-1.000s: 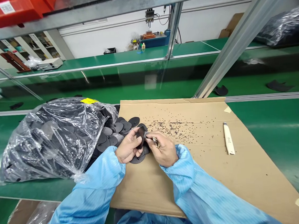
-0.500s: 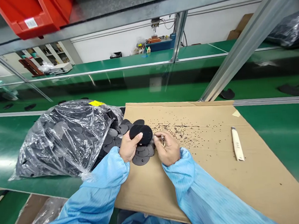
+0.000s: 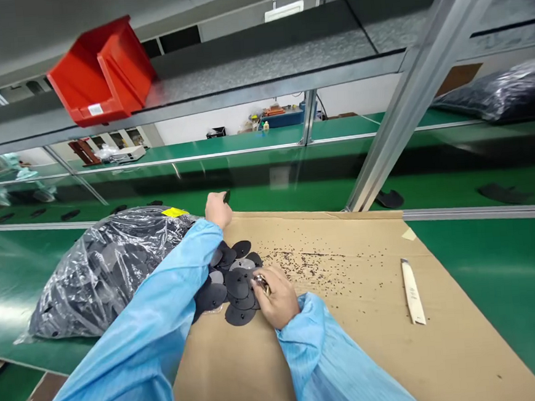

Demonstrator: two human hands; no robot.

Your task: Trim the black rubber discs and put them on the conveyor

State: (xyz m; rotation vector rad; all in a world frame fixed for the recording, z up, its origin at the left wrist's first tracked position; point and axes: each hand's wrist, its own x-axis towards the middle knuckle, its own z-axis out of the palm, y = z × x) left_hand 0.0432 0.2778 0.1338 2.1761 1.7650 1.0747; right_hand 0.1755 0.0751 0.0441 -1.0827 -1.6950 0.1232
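Observation:
My left hand (image 3: pixel 218 210) is stretched forward over the far edge of the cardboard, by the green surface behind it. Its fingers are closed on a black disc (image 3: pixel 227 196), of which only a small part shows. My right hand (image 3: pixel 277 295) is closed round a small shiny metal tool (image 3: pixel 261 283), beside a loose pile of black discs (image 3: pixel 237 283). Many tiny black pieces (image 3: pixel 300 263) lie scattered on the cardboard sheet (image 3: pixel 353 342) to the right of the pile.
A clear plastic bag (image 3: pixel 111 274) full of black discs lies at the left. A cream-coloured cutter (image 3: pixel 412 291) rests on the cardboard at the right. A metal post (image 3: pixel 408 109) slants up behind the sheet, and a red bin (image 3: pixel 104 77) sits on the shelf above.
My left hand has moved forward and away from my right hand, taking the disc with it. My right hand has shifted left to the pile. The camera view has tilted up.

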